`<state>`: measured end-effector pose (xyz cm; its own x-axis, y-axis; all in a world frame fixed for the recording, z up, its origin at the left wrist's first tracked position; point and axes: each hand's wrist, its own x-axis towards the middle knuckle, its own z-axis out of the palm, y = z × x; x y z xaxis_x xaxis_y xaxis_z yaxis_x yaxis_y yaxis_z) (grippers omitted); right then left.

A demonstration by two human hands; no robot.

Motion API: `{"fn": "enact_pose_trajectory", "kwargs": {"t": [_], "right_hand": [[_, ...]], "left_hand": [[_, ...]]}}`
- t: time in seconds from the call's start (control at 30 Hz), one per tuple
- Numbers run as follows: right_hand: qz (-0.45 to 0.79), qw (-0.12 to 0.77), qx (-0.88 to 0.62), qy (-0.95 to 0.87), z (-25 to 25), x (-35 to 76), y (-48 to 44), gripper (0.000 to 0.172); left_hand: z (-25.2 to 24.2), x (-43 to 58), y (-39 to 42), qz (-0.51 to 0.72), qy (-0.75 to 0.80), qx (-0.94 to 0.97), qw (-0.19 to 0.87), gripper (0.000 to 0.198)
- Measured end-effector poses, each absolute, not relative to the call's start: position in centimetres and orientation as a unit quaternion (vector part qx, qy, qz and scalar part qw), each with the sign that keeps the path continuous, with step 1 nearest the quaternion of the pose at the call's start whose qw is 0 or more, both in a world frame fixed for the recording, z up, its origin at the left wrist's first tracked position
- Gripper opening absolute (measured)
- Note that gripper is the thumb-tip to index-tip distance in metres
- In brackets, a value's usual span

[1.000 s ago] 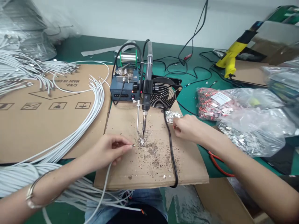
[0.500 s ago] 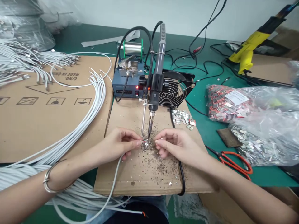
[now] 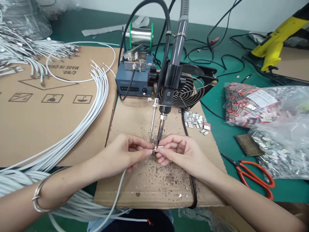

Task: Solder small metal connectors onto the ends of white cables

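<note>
My left hand (image 3: 129, 151) pinches the end of a white cable (image 3: 119, 187), which hangs down below the palm toward my lap. Thumb and fingers of my right hand (image 3: 180, 149) are closed on a small silver connector (image 3: 161, 147), partly hidden by the fingertips. Cable end and connector meet, or nearly so, under the tip of a clamped soldering iron (image 3: 161, 129); a little red shows there. Beside the iron, a thin metal solder feed tube (image 3: 154, 119) ends just above my left fingertips. The exact contact is too small to make out.
Behind stand a blue solder feeder (image 3: 135, 79), a solder spool (image 3: 141, 34) and a fan (image 3: 185, 91). Loose connectors (image 3: 194, 120) lie right, near bagged parts (image 3: 251, 104) and orange-handled cutters (image 3: 256, 175). Bundled white cables (image 3: 94, 111) cover the left. Solder debris dots the cardboard (image 3: 135, 193).
My hands have come closer together, bringing the cable end and connector under the iron tip. The feeder's red lights have dimmed. The view has shifted slightly.
</note>
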<state>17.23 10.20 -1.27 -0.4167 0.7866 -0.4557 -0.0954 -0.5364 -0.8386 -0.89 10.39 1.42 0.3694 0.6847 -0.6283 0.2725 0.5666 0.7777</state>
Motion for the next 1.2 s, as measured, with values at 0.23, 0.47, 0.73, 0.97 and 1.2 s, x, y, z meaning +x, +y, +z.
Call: {"fn": "enact_pose_trajectory", "kwargs": {"t": [0.23, 0.47, 0.73, 0.97, 1.2], "right_hand": [[0.746, 0.299, -0.461, -0.376, -1.05, 17.33, 10.25, 0.015], [0.752, 0.300, -0.459, -0.366, -0.99, 17.31, 10.32, 0.016], [0.762, 0.288, -0.448, -0.367, -0.73, 17.53, 10.59, 0.013], [0.757, 0.294, -0.458, -0.361, -0.80, 17.40, 10.59, 0.014], [0.759, 0.295, -0.449, -0.367, -0.75, 17.53, 10.54, 0.012]], "left_hand": [[1.67, -0.84, 10.38, 0.153, 0.549, 0.430, 0.700, 0.007], [1.98, -0.71, 10.40, 0.153, 0.560, 0.418, 0.699, 0.007], [1.69, -0.84, 10.19, 0.183, 0.540, 0.417, 0.708, 0.012], [1.43, -0.73, 10.21, 0.177, 0.556, 0.415, 0.698, 0.009], [1.56, -0.68, 10.14, 0.180, 0.546, 0.417, 0.704, 0.012]]}}
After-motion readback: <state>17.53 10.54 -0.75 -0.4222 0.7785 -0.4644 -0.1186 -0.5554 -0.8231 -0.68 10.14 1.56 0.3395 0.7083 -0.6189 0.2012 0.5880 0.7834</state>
